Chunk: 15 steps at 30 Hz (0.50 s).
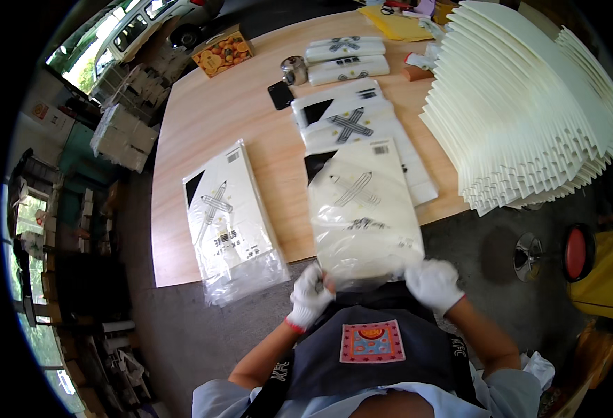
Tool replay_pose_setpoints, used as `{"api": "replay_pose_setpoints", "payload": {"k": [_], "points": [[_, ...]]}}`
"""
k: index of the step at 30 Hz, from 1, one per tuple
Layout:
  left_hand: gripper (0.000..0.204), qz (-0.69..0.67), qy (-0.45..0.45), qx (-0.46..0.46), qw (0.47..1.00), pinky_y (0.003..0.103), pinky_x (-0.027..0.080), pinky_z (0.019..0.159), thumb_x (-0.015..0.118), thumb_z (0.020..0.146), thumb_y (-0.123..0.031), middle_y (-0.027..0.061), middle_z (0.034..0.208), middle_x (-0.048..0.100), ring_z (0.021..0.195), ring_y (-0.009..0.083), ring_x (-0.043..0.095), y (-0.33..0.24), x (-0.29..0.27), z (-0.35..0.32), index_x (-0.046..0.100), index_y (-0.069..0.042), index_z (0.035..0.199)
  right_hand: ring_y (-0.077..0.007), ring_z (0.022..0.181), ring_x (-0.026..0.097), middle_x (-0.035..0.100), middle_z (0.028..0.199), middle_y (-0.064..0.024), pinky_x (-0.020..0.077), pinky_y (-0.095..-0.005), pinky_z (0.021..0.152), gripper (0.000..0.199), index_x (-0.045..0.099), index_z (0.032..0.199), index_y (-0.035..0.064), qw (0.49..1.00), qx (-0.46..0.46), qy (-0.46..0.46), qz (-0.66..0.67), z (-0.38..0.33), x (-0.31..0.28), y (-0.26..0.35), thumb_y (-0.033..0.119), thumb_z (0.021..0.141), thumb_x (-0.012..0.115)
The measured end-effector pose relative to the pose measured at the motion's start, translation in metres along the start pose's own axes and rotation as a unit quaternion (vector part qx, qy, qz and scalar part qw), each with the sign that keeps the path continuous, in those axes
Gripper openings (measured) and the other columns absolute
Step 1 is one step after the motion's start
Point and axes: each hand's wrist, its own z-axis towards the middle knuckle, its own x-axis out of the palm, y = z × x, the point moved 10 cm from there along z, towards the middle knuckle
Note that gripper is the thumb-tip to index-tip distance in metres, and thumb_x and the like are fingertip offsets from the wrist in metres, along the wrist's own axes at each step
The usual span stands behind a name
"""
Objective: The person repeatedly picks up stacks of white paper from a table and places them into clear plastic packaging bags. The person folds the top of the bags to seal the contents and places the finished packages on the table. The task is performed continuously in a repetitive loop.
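A clear plastic bag (365, 268) with a cream, flat packet (362, 188) inside lies at the table's near edge. Crossed pencils and a black corner are printed on it. My left hand (311, 296), in a white knit glove with some bare fingertip showing, pinches the bag's near left corner. At the near right corner my right hand (435, 285), gloved too, is closed on the plastic; its fingertips are partly hidden. Left of these lies another bagged packet (231, 216), its loose plastic end hanging over the edge. Beyond my bag is a stack of printed plastic bags (351, 124).
A tall fanned pile of cream sheets (508, 104) fills the table's right side. Farther back are rolled bags (348, 70), a metal pot (294, 70), a black phone (280, 95) and a fruit-printed box (223, 53). A red-seated stool (579, 252) stands at right.
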Motion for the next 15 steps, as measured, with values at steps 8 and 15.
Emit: {"api": "replay_pose_setpoints", "payload": {"k": [8, 15], "points": [[0.022, -0.03, 0.08, -0.245, 0.966, 0.036, 0.048, 0.072, 0.06, 0.081, -0.023, 0.0085, 0.079, 0.062, 0.077, 0.0195, 0.061, 0.158, 0.013, -0.072, 0.05, -0.005, 0.09, -0.037, 0.073, 0.061, 0.062, 0.073, -0.0176, 0.0463, -0.0494, 0.067, 0.036, 0.06, 0.073, 0.0069, 0.958, 0.092, 0.242, 0.124, -0.077, 0.101, -0.068, 0.033, 0.085, 0.039], [0.023, -0.183, -0.077, -0.186, 0.962, 0.026, 0.042, 0.065, 0.056, 0.091, -0.022, 0.0027, 0.078, 0.057, 0.071, 0.011, 0.05, 0.113, 0.026, -0.003, 0.058, 0.0, 0.095, -0.0195, 0.088, 0.061, 0.064, 0.101, -0.0082, 0.049, -0.0315, 0.073, 0.03, 0.059, 0.109, 0.0029, 0.605, 0.388, 0.097, 0.689, -0.012, 0.197, -0.097, 0.027, 0.091, 0.054]]}}
